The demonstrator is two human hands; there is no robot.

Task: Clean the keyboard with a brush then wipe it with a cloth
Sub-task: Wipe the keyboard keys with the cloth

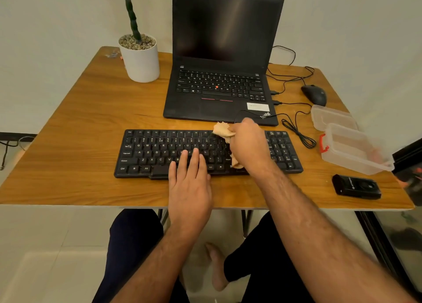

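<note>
Head view: wooden table (75, 110) fills the frame, person seated at its near edge. Open black laptop (219, 58) sits far centre, screen dark. Black keyboard (159, 152) lies near centre, just in front of the laptop, long side parallel to the near edge. White plant pot (141, 60) stands far left. Clear plastic box (351, 147) with red latch sits at right, lid open, well apart from the keyboard's right end. Left hand (189, 184) rests flat on the keyboard's near middle, fingers straight and slightly spread, fingertips on the letter rows, palm over the space bar. Right hand (247, 145) sits on the keyboard's right-centre, fingers curled round a tan cloth (222, 131), bunched; cloth pokes out at far and near sides of the fist, touching the keys. Black mouse (314, 94) far right, cable looping toward the laptop. Small black device (356, 187) lies near right.
</note>
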